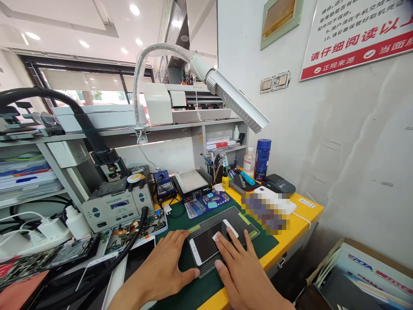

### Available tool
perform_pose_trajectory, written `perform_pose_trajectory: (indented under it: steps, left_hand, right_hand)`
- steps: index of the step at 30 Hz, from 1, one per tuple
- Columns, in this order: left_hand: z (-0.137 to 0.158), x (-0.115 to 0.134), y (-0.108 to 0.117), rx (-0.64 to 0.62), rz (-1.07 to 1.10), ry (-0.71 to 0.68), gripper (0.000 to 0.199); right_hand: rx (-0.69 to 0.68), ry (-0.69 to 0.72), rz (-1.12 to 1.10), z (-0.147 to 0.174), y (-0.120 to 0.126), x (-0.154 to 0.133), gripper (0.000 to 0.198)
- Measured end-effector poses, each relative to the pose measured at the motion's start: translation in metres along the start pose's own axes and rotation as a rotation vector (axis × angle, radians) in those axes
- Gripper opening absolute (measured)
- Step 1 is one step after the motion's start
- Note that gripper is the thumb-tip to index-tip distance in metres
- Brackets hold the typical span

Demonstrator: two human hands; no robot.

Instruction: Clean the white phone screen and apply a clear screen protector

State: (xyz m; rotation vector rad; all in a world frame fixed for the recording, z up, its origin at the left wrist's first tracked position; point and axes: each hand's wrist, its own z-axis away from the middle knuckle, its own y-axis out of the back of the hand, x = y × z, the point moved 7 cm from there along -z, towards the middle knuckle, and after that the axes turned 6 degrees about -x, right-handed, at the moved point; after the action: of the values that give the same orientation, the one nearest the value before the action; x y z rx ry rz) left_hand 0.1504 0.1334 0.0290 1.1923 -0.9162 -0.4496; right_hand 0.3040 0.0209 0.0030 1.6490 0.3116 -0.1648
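Right hand (241,268), fingers apart, presses a white pad (214,237) on the phone (204,246), which hard pushing could slide past the spread-fingered left hand (167,260).

Windows (97,84) are showing daylight at ten o'clock, ceiling lights (134,9) are glowing at eleven, a scuffed pale wall (329,133) is rising at three.

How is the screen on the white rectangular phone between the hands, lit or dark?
Dark: the white phone shows a plain black screen, no glow.
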Motion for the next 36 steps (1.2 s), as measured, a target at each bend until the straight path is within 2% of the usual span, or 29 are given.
perform_pose_trajectory:
  steps: [8,12,17,22,36]
  left_hand:
    - [0.002,0.001,0.000,-0.005,0.004,-0.005,0.080]
    - [0.003,0.002,0.001,-0.029,0.006,0.010,0.081]
    - [0.003,0.005,0.003,-0.015,-0.015,-0.002,0.070]
    - [0.001,0.004,0.003,-0.007,0.004,-0.001,0.072]
    - [0.000,0.004,0.003,-0.001,0.030,0.005,0.072]
  right_hand:
    - [-0.015,-0.011,-0.029,-0.022,0.000,-0.012,0.056]
    - [-0.023,0.024,-0.060,-0.028,-0.002,-0.025,0.056]
    - [-0.047,0.093,-0.114,-0.030,-0.004,-0.045,0.057]
    - [-0.078,0.144,-0.138,-0.027,-0.008,-0.057,0.057]
    - [-0.077,0.159,-0.122,-0.015,-0.011,-0.048,0.054]
